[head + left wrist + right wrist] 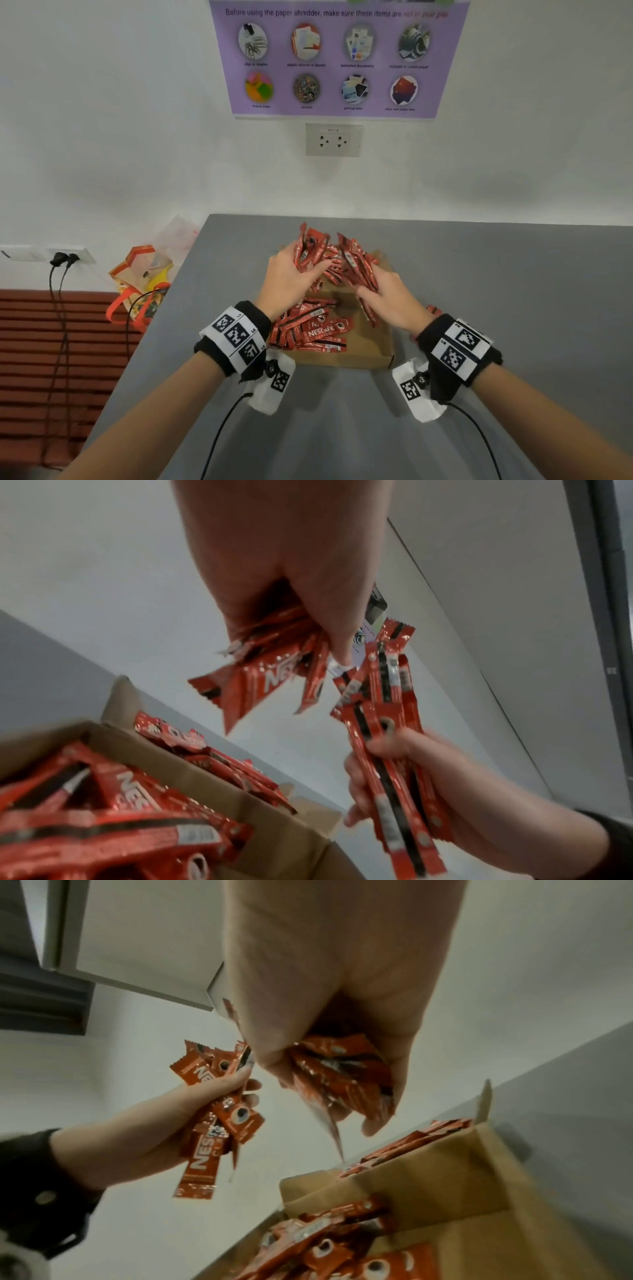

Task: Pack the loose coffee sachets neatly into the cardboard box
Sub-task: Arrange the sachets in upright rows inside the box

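Note:
A shallow brown cardboard box [370,346] sits open on the grey table [513,291]. Several red coffee sachets [315,330] lie in its near left part, and more are heaped at its far side [334,270]. My left hand [291,277] grips a bunch of sachets [260,680] above the box. Beside it my right hand [383,294] holds another bunch of long red sachets [394,750]. Both bunches hang in the air over the box [212,777], close to each other. The box wall [428,1172] shows below my right hand [335,1031].
A yellow and orange bag [144,281] stands on the floor left of the table. Black cables [56,291] run from a wall socket there. A purple poster [337,58] and a power outlet [334,139] are on the wall behind the table.

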